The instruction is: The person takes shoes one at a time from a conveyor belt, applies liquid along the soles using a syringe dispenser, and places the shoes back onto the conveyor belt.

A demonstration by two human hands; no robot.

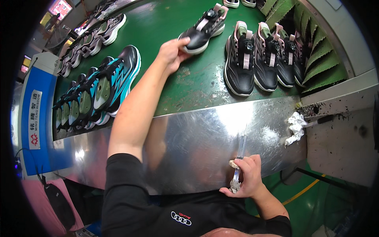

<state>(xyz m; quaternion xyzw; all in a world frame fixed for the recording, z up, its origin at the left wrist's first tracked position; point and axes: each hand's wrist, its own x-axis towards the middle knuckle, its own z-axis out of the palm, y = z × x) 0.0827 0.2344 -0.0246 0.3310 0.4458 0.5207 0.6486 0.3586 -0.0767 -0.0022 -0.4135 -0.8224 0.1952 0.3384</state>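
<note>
My left hand [171, 56] reaches across to the far side and grips the toe of a black sneaker [200, 34] with pink trim and a white sole. The shoe's heel points away to the upper right, over the green surface. Close to my body, my right hand [248, 175] is closed around a slim, clear stick-like tool [239, 168]. Whitish crumpled material clings to this tool, and its exact kind cannot be made out. Beneath the right hand lies the shiny metal ledge [189, 138].
Several black sneakers [240, 63] stand at the right beside green flaps [323, 59]. Black-and-teal sneakers [122, 81] line the left; grey ones [96, 41] sit behind. White crumpled material [296, 127] with a dark-handled tool [321, 120] and white powder [270, 135] lie at the ledge's right.
</note>
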